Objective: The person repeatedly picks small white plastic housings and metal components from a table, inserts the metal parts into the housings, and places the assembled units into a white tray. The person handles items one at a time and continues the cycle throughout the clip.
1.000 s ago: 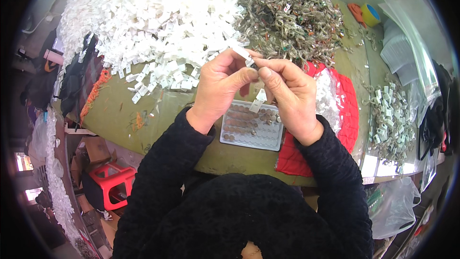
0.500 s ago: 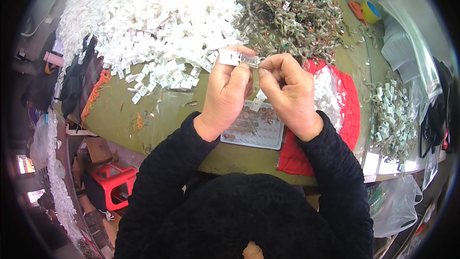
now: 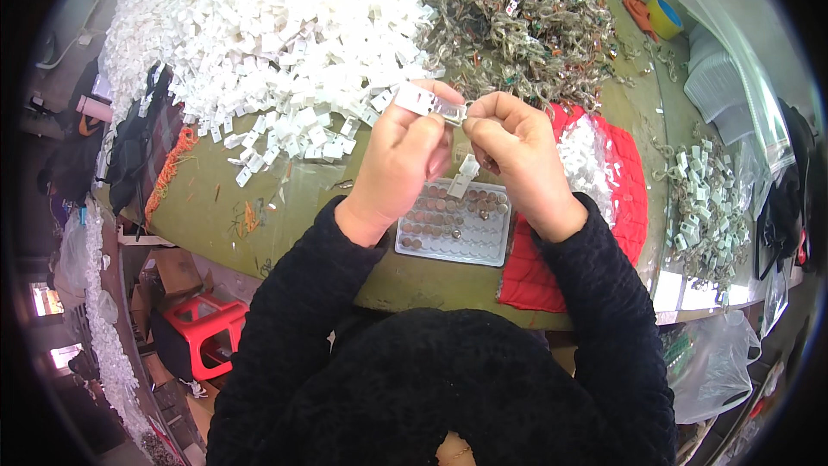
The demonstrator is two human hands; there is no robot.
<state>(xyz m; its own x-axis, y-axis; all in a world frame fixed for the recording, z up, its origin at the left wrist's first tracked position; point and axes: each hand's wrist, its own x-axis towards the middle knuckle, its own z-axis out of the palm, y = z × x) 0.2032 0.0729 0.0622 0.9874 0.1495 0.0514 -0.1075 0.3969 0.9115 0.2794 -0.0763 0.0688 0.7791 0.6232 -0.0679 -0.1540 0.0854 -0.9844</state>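
My left hand [image 3: 401, 148] is closed on a small white plastic casing [image 3: 414, 97] that has an uncovered, metallic-looking end toward the right. The thumb presses it from below. My right hand [image 3: 516, 154] pinches at that end with thumb and forefinger; what the fingertips hold there is too small to make out. Below the right fingers is another white plastic casing [image 3: 467, 171], tilted over the top of a pale tray [image 3: 483, 252]. Whether it hangs from the right hand or rests on the tray I cannot tell. Rows of small round silvery cells [image 3: 431, 217] lie in the tray.
A large heap of white casings [image 3: 267, 34] covers the back left. Beside it lies a pile of clear cords [image 3: 526, 22]. A red cloth [image 3: 628, 198] bears small white pieces [image 3: 588, 164]. More casings with cords [image 3: 705, 198] lie at right, near a tape roll [image 3: 666, 19].
Both hands have shifted slightly, and the casing in my left hand has tilted. The lower casing has moved up a little, and more of the tray shows.
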